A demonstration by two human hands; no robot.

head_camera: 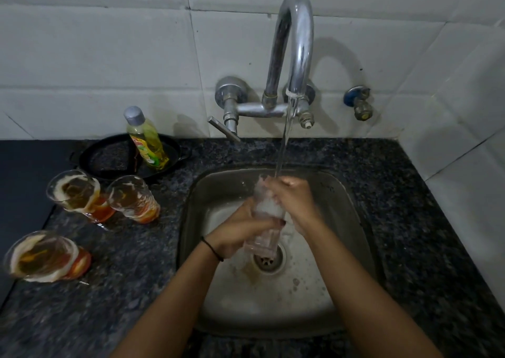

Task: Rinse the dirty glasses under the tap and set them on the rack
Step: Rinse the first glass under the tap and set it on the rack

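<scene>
A clear tall glass [266, 221] full of foamy water stands upright over the steel sink [352, 207], under the running stream from the chrome tap [296, 46]. My left hand [240, 230] grips the glass around its lower half. My right hand [293, 198] curls over the rim and upper side of the same glass. Three dirty glasses with orange dregs and foam stand on the dark granite counter to the left: one at the back left [78, 192], one beside it [134, 198], one nearer me [43, 258].
A yellow dish-soap bottle [146, 139] stands in a black pan [109, 158] behind the dirty glasses. A lever handle [222, 128] sticks out left of the tap, and a small wall valve [359, 102] sits to its right. No rack is in view.
</scene>
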